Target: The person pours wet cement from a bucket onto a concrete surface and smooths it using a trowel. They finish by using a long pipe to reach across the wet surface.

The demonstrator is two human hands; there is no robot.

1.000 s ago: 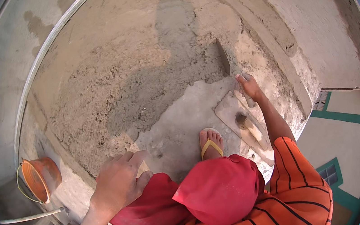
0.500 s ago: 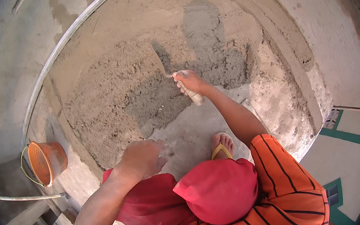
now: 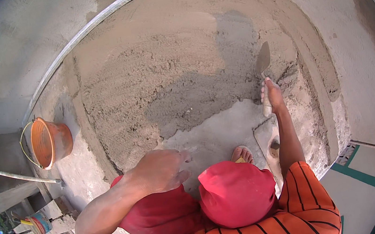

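My right hand [image 3: 273, 95] is wrapped round the pale handle of a pointed trowel [image 3: 263, 58], its blade over the right part of the rough wet mortar [image 3: 146, 94]. My left hand [image 3: 161, 170] hangs above my red-clad knee [image 3: 167, 214], fingers loosely apart with nothing visible in them. Under my right forearm lies a long flat pale board [image 3: 262, 138] with a dark lump on it, partly hidden by my arm. Toward the far side the mortar looks smoother; its near edge ends in front of my sandalled foot [image 3: 242, 153].
An orange bucket [image 3: 62, 140] with a wire handle tilts at the left. A long pale straightedge or pipe [image 3: 78, 39] runs along the far left wall. A small paint-marked can [image 3: 39, 224] stands at lower left. A wall [image 3: 353, 47] rises at the right.
My right hand has carried the trowel to the right across the mortar and turned its blade. The flat board now shows under my forearm. My left hand stays above the knee.
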